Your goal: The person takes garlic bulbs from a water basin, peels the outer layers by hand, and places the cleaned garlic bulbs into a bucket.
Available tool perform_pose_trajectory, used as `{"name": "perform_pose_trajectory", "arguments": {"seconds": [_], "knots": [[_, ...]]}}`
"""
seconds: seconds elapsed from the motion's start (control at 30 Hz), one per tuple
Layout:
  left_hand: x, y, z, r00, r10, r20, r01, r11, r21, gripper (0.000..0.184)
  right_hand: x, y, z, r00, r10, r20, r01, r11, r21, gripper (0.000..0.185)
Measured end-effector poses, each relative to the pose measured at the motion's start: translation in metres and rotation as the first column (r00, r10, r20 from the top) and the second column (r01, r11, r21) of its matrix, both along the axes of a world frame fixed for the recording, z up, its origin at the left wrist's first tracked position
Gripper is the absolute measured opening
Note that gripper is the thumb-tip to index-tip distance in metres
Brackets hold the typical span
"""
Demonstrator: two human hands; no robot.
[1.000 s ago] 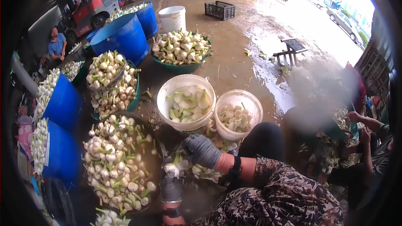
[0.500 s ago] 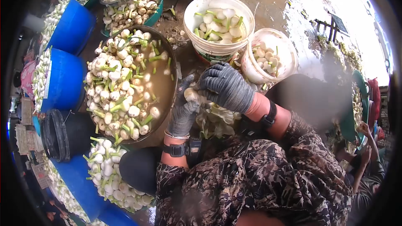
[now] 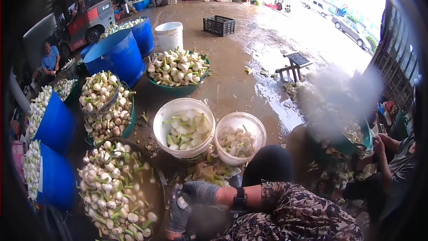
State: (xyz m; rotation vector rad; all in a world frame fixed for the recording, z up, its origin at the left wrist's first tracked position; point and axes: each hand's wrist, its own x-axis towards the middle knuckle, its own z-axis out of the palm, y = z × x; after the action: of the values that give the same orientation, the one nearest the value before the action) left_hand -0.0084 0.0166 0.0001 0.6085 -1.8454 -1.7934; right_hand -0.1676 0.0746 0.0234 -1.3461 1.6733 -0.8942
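Observation:
Both my hands wear grey gloves and meet beside the water basin at the bottom. My left hand (image 3: pixel 179 214) is closed round a white bulb (image 3: pixel 182 202). My right hand (image 3: pixel 200 192) rests against the same bulb from above, fingers bent; its fingertips are partly hidden. To their left, a wide dark basin (image 3: pixel 161 196) holds many garlic bulbs (image 3: pixel 107 187) with green stems in murky water. Beyond my hands stand a larger white bucket (image 3: pixel 160 127) and a smaller white bucket (image 3: pixel 263 134), both with peeled white bulbs inside. Peeled skins (image 3: pixel 209 173) lie below the buckets.
Heaped green tub (image 3: pixel 174 90) and blue barrels (image 3: pixel 117 56) stand further off. A black crate (image 3: pixel 219 26) and small stool (image 3: pixel 294 64) are on the wet floor. At right sits a co-worker (image 3: pixel 397 160); another person (image 3: pixel 50 59) sits left, near a forklift (image 3: pixel 91 18).
The view has tilted up from half a second ago, so hands and basin sit lower in the picture. Both hands stay together around a bulb.

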Motion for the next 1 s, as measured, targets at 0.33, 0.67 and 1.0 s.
{"name": "perform_pose_trajectory", "arguments": {"seconds": [0.33,0.67,1.0], "knots": [[0.011,-0.001,0.007,0.999,-0.05,-0.021,0.044,0.972,-0.232,0.075,0.007,0.001,-0.024,0.811,0.131,0.571,-0.038,0.984,-0.172,0.028],[0.002,0.005,0.007,0.964,0.263,-0.036,-0.258,0.896,-0.363,0.057,0.01,0.014,0.038,0.817,0.023,0.576,0.004,0.999,-0.046,0.034],[0.005,-0.01,-0.004,0.963,0.083,0.257,-0.032,0.98,-0.198,0.045,-0.001,-0.018,-0.061,0.995,-0.081,0.057,0.097,0.916,-0.389,0.017]]}}
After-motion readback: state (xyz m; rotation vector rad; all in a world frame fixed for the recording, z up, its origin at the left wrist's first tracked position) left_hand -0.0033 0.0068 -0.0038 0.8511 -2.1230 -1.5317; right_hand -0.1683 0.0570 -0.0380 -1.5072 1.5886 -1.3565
